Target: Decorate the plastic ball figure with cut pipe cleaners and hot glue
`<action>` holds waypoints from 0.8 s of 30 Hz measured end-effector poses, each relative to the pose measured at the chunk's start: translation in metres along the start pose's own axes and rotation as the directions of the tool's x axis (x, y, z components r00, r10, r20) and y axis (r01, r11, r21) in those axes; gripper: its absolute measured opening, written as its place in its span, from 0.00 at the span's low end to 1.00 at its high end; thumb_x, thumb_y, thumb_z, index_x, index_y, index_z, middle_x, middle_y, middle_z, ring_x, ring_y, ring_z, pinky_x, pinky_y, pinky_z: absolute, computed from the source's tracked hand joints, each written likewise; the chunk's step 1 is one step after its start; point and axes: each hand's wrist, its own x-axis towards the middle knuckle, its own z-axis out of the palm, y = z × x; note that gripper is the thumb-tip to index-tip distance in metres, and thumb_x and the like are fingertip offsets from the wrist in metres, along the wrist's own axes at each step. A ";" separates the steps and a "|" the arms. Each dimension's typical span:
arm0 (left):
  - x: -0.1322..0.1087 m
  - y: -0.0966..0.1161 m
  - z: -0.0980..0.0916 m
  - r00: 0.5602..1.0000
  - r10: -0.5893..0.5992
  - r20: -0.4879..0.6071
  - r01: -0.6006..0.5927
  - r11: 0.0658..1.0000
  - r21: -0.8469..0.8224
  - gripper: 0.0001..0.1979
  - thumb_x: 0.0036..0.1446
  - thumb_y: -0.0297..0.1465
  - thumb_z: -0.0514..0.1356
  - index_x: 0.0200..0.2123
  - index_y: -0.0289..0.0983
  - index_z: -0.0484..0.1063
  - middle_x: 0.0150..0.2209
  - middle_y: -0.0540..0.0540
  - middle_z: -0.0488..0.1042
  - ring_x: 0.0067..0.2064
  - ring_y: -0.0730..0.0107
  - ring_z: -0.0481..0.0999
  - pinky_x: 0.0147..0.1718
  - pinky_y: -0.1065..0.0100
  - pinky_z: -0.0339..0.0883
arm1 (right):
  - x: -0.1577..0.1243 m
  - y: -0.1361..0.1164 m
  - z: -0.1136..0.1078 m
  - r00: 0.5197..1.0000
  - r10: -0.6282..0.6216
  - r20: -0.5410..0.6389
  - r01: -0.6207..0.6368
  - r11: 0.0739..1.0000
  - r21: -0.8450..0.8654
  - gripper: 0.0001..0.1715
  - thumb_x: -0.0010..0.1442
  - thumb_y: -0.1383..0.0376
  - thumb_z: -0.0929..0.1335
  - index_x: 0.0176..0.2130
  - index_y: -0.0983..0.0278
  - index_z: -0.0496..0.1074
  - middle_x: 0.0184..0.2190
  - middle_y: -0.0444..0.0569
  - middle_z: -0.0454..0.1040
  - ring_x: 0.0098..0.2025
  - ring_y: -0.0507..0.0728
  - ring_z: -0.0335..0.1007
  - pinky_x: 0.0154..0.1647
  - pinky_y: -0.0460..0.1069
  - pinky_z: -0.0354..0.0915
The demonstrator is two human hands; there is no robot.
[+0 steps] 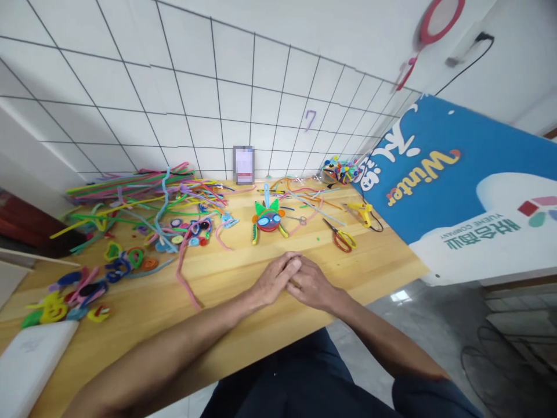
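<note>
Wooden table (pixel 226 278) — pipe cleaners (pixel 143 197), scissors (pixel 343 238), glue gun (pixel 363 213).

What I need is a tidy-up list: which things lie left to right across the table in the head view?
White pad → pipe-cleaner pile → pipe-cleaner figure → scissors → blue box.

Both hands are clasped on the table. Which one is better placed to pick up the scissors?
Probably the right. The right hand lies on the side of the scissors, with bare table between; the left hand would have to cross over it.
</note>
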 end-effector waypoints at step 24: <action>0.013 0.025 -0.057 0.920 -0.393 0.004 0.391 0.917 0.071 0.33 0.60 0.63 0.56 0.31 0.38 0.75 0.19 0.52 0.65 0.19 0.73 0.60 0.18 0.69 0.53 | -0.007 0.033 -0.077 0.885 0.462 0.059 -0.393 0.672 0.628 0.15 0.71 0.56 0.68 0.38 0.59 0.82 0.37 0.49 0.86 0.40 0.58 0.83 0.46 0.54 0.77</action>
